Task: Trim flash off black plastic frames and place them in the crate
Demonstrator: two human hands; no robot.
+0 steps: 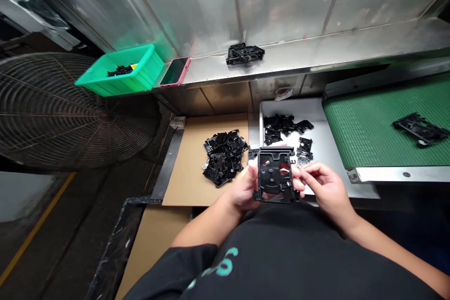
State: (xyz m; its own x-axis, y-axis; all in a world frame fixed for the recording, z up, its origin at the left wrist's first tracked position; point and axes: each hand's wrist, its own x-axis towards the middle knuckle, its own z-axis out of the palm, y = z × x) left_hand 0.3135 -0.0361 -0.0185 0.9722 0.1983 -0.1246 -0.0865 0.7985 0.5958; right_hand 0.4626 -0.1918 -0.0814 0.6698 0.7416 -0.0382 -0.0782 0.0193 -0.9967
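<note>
In front of my body, my left hand (245,186) grips a black plastic frame (273,176) by its left side, with fingers behind it. The frame is roughly square, with round cut-outs and a slotted bar along its top edge. My right hand (323,183) is at the frame's right edge, thumb and index finger pinched together. Whatever is between those fingertips is too small or hidden to make out. Left of my hands lies a heap of black plastic parts (225,157) on a cardboard sheet (186,173). Beyond the frame, similar parts (279,124) lie in a white tray (321,126).
A green conveyor belt (369,126) on the right carries another black part (420,127). On the metal ledge (291,54) are more black parts (244,54), a phone (175,71) and a green bin (119,70). A large caged fan (70,112) stands at left.
</note>
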